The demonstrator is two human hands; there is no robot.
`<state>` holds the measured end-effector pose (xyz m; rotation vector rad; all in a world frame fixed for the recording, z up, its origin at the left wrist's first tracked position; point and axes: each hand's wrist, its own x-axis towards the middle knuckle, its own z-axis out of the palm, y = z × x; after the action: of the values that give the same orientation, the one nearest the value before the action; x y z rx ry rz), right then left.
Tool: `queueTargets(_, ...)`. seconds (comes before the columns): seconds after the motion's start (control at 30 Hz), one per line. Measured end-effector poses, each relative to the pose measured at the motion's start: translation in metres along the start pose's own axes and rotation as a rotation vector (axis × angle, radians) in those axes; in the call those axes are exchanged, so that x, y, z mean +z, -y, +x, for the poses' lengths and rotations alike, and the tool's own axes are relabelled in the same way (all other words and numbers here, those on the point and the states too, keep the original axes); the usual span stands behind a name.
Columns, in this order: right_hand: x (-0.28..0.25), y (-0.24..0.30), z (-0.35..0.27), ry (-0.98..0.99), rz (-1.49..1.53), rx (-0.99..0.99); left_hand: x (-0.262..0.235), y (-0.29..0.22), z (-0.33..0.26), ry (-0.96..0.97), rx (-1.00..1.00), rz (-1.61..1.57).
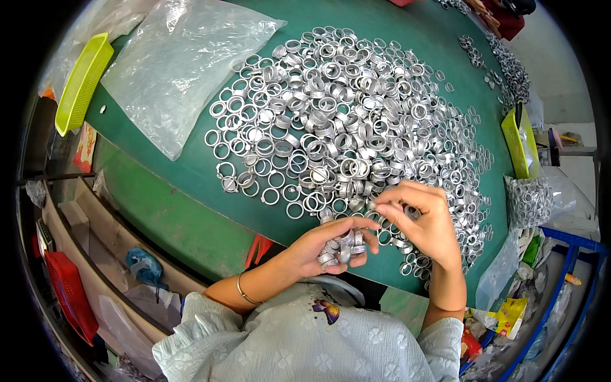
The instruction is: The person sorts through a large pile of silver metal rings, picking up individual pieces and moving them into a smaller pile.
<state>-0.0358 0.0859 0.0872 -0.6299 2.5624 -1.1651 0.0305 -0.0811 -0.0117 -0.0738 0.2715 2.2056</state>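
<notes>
A large heap of silver metal rings (356, 114) covers the middle of the green table (184, 172). Several of these rings (344, 248) lie cupped in my left hand (321, 242), which is at the table's near edge with its fingers curled round them. Just right of it, over the near side of the heap, is my right hand (423, 219). Its thumb and forefinger are pinched together. A bit of silver shows at the fingertips, too small to make out for certain.
A clear plastic bag (184, 63) lies flat left of the heap. Yellow-green baskets stand at the left (83, 83) and right (519, 143) edges. A bag of rings (530, 202) sits at the right, above a blue metal frame (573, 239). More rings (509, 67) are piled at the far right.
</notes>
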Motion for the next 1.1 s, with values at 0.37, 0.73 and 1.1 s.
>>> queueTargets(0.37, 0.006, -0.002, -0.007, 0.071, 0.058, -0.036, -0.004, 0.001, 0.001, 0.088, 0.018, -0.115)
queueTargets(0.73, 0.006, -0.005, -0.004, -0.009, -0.004, -0.01, -0.005, 0.002, 0.001, 0.095, 0.036, -0.108)
queueTargets(1.1, 0.025, -0.017, 0.031, -0.111, -0.568, -0.24, -0.002, 0.001, 0.0, 0.074, 0.018, -0.121)
